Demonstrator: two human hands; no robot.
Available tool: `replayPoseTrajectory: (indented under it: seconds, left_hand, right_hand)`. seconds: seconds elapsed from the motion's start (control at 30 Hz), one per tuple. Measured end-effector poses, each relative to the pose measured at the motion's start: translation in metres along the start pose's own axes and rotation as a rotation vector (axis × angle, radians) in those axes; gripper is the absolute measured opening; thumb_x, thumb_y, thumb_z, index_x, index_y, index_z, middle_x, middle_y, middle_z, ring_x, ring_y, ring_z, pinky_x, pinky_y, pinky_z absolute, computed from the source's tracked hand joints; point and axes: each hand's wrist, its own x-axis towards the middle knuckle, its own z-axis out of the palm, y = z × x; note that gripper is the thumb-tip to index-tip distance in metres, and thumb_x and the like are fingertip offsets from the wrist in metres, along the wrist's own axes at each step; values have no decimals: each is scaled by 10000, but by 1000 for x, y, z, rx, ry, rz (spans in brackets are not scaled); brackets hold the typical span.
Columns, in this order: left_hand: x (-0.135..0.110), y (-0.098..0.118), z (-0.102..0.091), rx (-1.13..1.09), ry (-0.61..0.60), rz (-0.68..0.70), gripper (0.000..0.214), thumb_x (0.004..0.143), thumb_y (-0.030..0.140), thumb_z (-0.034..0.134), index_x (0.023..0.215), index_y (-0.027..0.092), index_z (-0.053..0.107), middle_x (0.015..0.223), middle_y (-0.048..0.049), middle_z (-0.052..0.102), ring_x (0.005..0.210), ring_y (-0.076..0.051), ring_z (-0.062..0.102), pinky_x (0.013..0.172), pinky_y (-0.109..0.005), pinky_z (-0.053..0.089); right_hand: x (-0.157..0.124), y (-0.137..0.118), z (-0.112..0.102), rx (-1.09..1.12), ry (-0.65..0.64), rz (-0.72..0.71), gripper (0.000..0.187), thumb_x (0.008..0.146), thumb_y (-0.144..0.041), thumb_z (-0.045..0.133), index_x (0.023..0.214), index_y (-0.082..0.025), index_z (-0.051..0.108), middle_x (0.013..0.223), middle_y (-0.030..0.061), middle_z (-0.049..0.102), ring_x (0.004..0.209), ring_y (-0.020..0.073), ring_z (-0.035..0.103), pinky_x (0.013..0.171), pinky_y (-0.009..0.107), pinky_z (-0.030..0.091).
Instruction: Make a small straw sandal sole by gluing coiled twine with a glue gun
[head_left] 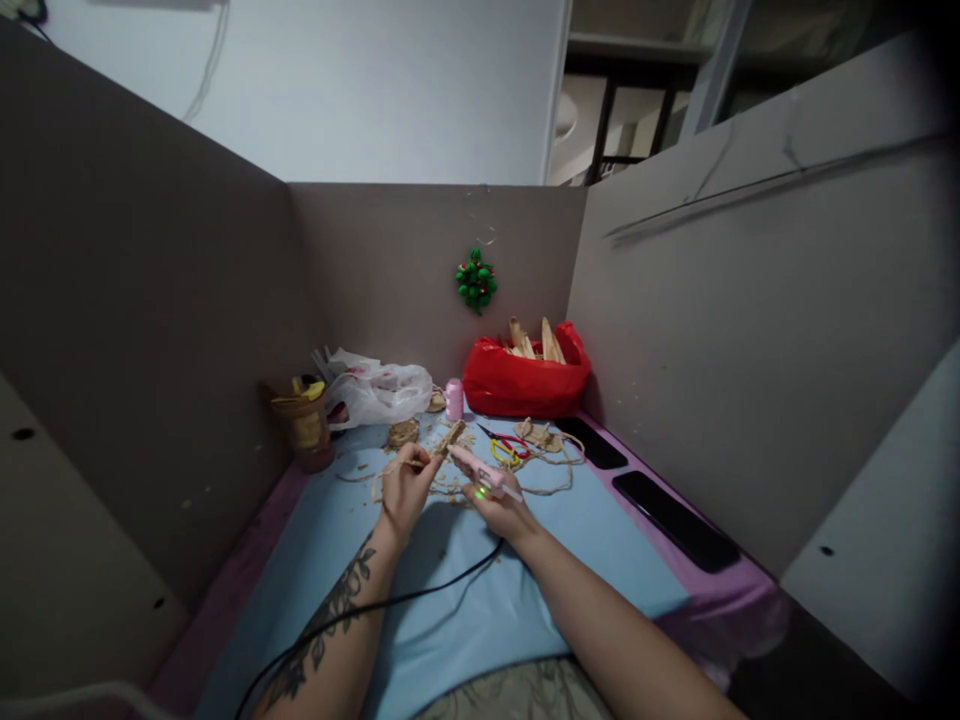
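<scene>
In the head view, the left hand [405, 492] pinches a narrow braided straw strip [451, 438] between thumb and fingers, holding it tilted up above the blue cloth [525, 610]. The right hand [501, 510] is closed around a pink glue gun [480, 470] with a green light glowing near the thumb; its nozzle points at the strip, though whether they touch cannot be told. A black cord [375, 606] crosses over the left forearm. Straw scraps [442, 490] are scattered around the hands. Beyond them are a small coil of straw [403, 433] and a pink can [454, 399]; to the right, red and yellow tool handles [517, 443] lie beside a loose braid [553, 491]. Farther back, a white plastic bag [386, 395] sits near a brown pot [307, 430], and a red bag [525, 388] holds dried husks [553, 345]. 2 black phones [675, 520] lie along the right edge
</scene>
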Motion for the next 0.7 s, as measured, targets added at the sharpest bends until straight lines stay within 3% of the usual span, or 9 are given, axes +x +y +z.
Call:
replayPoseTrajectory:
  seconds: [0.4,0.7]
  left_hand:
    - [-1,8,-1,-60,13,-39,260,709,395,648,619,208,492,539,50,509,503,-115,485,512,-217,353]
    - [0,5,0,-61,28,-24,232,716,363,644,633,208,493,557,52,515,523,-117,502,523,-216,368]
  right_hand:
    - [-1,2,2,42,-20,4,174,740,-343,611,779,-195,693,651,-4,636,586,154,554,552,240,445]
    - [-2,2,1,136,-84,6,280,740,-302,624,989,-207,710,771,12,715,740,194,650,705,285,530]
